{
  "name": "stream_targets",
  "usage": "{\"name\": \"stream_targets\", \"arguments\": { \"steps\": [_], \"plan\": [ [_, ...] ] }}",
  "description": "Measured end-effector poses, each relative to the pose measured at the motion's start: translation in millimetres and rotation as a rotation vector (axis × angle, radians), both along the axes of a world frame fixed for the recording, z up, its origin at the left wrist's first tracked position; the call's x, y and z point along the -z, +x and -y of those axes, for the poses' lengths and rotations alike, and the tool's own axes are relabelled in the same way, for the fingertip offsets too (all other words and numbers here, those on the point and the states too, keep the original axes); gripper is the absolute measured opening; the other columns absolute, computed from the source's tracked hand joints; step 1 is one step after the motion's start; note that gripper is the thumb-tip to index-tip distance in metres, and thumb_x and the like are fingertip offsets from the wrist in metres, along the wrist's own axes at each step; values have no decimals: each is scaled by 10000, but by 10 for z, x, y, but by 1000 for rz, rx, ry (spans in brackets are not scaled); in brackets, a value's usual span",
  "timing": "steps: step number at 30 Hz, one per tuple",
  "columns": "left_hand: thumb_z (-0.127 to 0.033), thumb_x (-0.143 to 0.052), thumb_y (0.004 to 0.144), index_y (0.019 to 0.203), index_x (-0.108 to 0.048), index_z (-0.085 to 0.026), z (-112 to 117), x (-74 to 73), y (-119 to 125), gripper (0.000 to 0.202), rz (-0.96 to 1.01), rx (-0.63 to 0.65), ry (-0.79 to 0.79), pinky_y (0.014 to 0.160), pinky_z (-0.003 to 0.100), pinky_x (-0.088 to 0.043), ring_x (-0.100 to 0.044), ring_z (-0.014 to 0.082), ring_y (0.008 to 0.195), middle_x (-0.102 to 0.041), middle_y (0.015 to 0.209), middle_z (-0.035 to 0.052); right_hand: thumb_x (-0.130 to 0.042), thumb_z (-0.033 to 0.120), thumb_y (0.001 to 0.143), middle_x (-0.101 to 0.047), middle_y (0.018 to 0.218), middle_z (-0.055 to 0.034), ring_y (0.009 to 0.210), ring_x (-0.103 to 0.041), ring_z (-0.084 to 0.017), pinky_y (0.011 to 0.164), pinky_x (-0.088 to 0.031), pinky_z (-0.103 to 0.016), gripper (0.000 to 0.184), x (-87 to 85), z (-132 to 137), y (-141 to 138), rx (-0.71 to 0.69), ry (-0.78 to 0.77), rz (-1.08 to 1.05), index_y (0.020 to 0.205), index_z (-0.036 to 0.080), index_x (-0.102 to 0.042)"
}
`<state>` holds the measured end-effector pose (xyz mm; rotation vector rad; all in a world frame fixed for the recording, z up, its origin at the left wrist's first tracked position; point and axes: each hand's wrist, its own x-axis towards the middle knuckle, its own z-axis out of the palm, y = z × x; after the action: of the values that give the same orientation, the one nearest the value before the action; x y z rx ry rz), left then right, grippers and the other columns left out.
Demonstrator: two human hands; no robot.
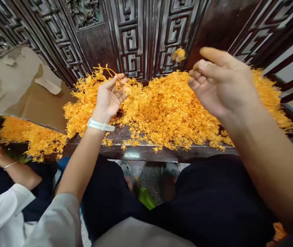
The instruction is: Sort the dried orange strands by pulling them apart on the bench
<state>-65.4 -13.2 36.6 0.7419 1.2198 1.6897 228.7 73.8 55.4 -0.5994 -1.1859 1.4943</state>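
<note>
My left hand point(109, 99), with a pale watch strap at the wrist, pinches a thin orange plastic sprig point(107, 70) between thumb and fingers. Part of that sprig is hidden behind the fingers. My right hand point(218, 82) is raised over the right side, blurred, with thumb and fingers apart and nothing seen in it. A small orange plastic piece point(179, 55) hangs in the air left of the right hand, not touching it. Below both hands spreads a heap of small orange plastic blossoms point(172, 106).
The heap lies on a dark wooden bench point(136, 152) against a carved wooden back point(128, 37). A torn cardboard sheet point(25, 85) stands at the left, with more orange pieces point(38, 137) beyond it. Another person's arm point(20, 173) is at the lower left.
</note>
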Motion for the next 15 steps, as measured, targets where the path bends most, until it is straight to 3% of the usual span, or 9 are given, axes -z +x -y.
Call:
{"name": "stream_targets", "arguments": {
  "steps": [2,4,6,9,11,14,15],
  "plan": [
    [-388,-731,923,1185,-727,-197,92,-79,129,324,0,66,-9,842,264,-630,-776,208,1004,-795,1139,83,-893,186,695,-562,734,14,661,-522,-111,669,-462,-316,316,179,-243,-45,147,-230,52,769,241,-590],
    [-353,-744,913,1162,-726,-190,149,-113,305,298,3,119,-29,879,280,-641,-785,222,1048,-801,1158,86,-832,229,756,-537,723,16,616,-467,-116,612,-417,-316,270,301,-280,-103,179,-225,133,788,246,-565],
    [-335,-750,915,1114,-720,-187,172,-105,480,249,2,161,-50,893,296,-647,-787,235,1065,-806,1136,96,-813,314,793,-560,727,19,604,-465,-123,593,-390,-316,235,341,-108,-192,146,19,210,867,244,-601],
    [-328,-760,932,1026,-688,-188,188,-61,715,183,-34,208,-70,850,304,-647,-790,217,982,-792,1039,90,-838,393,813,-610,776,10,689,-530,-147,666,-428,-327,303,324,253,-358,48,512,420,970,234,-635],
    [-312,-763,941,974,-653,-192,212,-35,851,166,-67,230,-60,814,300,-640,-772,176,885,-760,967,61,-815,351,856,-633,840,-8,780,-560,-169,749,-451,-345,261,329,371,-431,44,751,579,997,224,-635],
    [-195,-738,919,892,-599,-192,249,-2,977,141,-79,249,-36,803,298,-633,-721,124,786,-707,893,13,-645,210,955,-634,870,-42,848,-571,-194,800,-454,-364,30,372,366,-437,107,954,722,938,203,-620],
    [-135,-720,891,864,-585,-191,246,12,982,149,-76,251,-39,802,298,-631,-705,115,765,-691,872,1,-585,161,966,-628,865,-51,857,-571,-199,798,-454,-364,68,375,373,-422,110,1013,738,917,199,-614]
  ]
}}
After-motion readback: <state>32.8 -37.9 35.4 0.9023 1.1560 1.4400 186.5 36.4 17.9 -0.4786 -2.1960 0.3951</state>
